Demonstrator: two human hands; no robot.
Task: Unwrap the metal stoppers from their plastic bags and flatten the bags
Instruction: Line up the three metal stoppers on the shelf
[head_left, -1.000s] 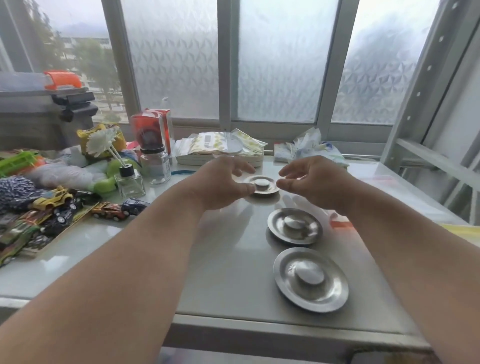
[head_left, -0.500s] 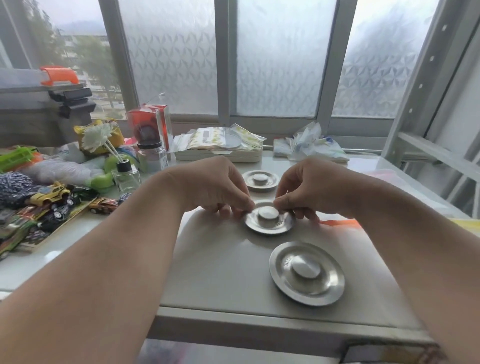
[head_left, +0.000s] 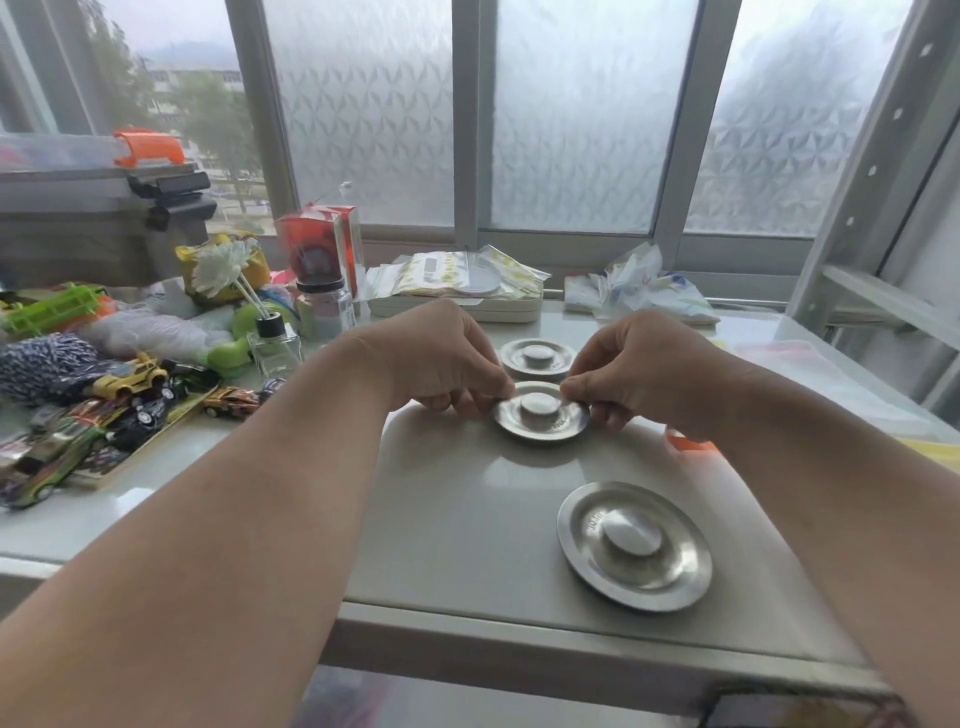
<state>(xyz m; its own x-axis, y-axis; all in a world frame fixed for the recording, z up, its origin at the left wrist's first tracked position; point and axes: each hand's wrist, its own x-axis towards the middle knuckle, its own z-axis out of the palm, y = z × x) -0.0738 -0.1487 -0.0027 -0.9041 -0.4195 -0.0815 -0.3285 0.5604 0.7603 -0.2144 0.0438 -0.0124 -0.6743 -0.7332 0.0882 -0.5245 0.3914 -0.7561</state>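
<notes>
Head view, hands: the left hand (head_left: 441, 364) and the right hand (head_left: 639, 371) pinch opposite edges of the middle stopper (head_left: 540, 418), fingers closed narrow on its rim or its wrap; which, I cannot tell.
Head view, stoppers: a second stopper (head_left: 537, 357) lies just beyond and between the hands; a third, larger stopper (head_left: 634, 545) sits nearer the body, below the right forearm, close to the table (head_left: 457, 519) edge.
Head view, bags: clear plastic over any stopper is too faint to confirm.
Risk: a hard tug on thin film could make the metal disc skid or flip, perhaps knocking the near stopper over the edge.
Risk, left of the left hand: toy cars (head_left: 135, 382) and a glass bottle (head_left: 272, 345) crowd the elbow's path.
Writing: small stamped marks on the middle and near stoppers, unreadable.
</notes>
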